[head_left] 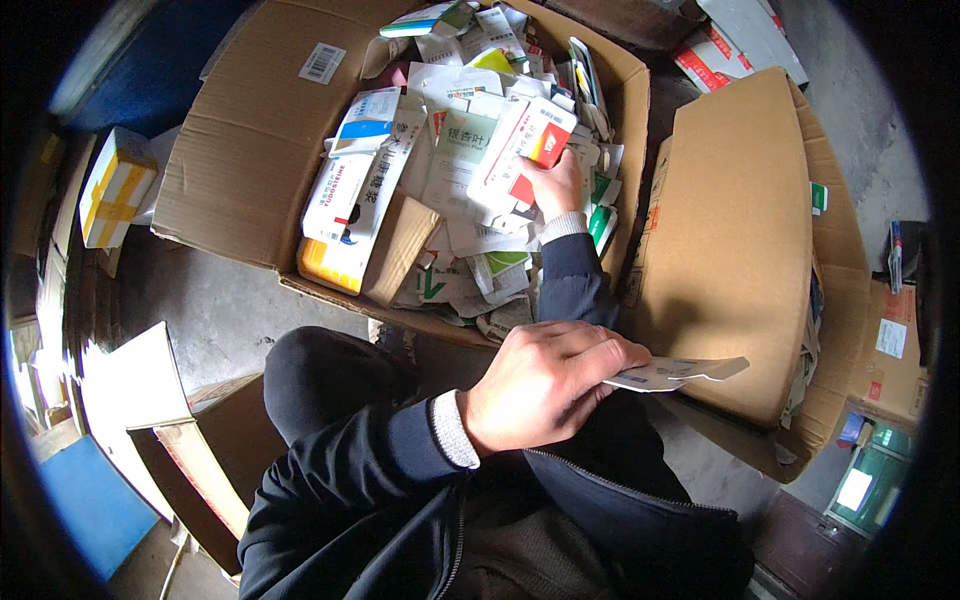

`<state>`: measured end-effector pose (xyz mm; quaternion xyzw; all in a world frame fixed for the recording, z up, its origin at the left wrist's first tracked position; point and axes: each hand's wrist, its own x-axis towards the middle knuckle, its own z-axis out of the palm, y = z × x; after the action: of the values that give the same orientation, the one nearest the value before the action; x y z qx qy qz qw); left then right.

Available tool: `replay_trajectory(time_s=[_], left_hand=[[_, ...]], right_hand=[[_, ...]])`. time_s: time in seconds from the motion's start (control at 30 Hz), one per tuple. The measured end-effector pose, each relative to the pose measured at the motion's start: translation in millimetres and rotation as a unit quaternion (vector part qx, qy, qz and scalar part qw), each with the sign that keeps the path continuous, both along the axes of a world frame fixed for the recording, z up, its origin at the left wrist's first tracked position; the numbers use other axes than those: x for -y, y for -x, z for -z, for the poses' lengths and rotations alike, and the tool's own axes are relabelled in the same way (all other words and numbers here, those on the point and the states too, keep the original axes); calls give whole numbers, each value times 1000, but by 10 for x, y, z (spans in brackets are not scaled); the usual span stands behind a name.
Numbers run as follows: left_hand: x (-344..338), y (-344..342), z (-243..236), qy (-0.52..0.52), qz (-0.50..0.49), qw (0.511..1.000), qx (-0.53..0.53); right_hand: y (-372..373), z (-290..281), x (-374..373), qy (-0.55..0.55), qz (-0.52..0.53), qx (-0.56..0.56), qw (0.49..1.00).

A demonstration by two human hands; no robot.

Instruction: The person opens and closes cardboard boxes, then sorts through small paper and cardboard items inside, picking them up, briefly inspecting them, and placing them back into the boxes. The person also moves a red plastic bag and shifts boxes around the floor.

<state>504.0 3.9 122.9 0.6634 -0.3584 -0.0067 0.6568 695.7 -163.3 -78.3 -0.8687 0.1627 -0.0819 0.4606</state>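
My left hand [545,385] is closed in front of my body, thumb and fingers pinching a flattened piece of thin carton [685,373] that sticks out to the right. Farther forward, my right hand [555,188] reaches into a large open cardboard box [240,140]. Its thumb lies over a flat white-and-red medicine box [540,125], gripping it by the lower right edge. Beneath and around that hand lies a heap of flattened medicine boxes and paper [465,150]. A white carton with a yellow-orange end [340,225] leans at the heap's left side.
Another large cardboard box [725,240] stands at the right, its tall flap raised. A small white-and-yellow box [117,190] is at the far left, above a blue panel [90,505]. A green container [872,480] sits at the lower right. My knee [325,385] is below the open box.
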Motion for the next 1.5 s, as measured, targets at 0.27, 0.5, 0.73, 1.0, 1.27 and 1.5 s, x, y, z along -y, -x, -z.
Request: replay_trajectory(time_s=[0.27, 0.5, 0.73, 1.0, 1.27, 1.5], left_hand=[[43, 7, 6, 3, -4, 1000, 10], [49, 15, -64, -13, 0, 1000, 23], [-93, -3, -144, -6, 5, 998, 55], [-914, -680, -229, 98, -568, 811, 99], [-1029, -1316, 66, 330, -430, 836, -84], [-1132, -1366, 240, 252, -397, 880, -73]], right_hand=[[258, -151, -531, 173, -42, -18, 984], [347, -286, -948, 259, -55, 57, 963], [211, -468, -922, -11, -86, -46, 995], [1496, -1655, -397, -53, 15, 317, 947], [3127, -3243, 899, -27, 90, 527, 845], [3386, -4262, 2573, 282, 274, 390, 833]])
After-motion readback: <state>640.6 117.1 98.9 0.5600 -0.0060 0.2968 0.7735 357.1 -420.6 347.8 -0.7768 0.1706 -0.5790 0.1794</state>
